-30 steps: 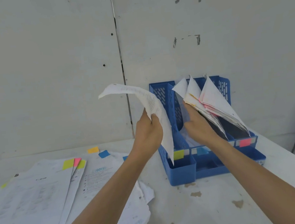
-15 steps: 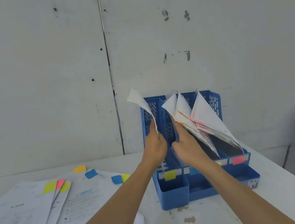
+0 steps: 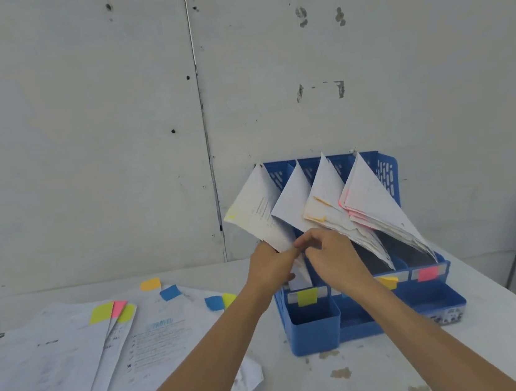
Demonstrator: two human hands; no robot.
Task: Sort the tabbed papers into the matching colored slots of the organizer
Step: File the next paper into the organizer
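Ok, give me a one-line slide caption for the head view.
Left hand and right hand hold a yellow-tabbed paper in the blue organizer's yellow-labelled slot, unsorted papers alongside.

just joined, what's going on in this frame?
A person is sorting paperwork into a blue organizer. The left hand and right hand both grip a yellow-tabbed sheet at the leftmost slot, behind its yellow label. The other three slots hold filed papers; more tabbed sheets lie on the table to the left.
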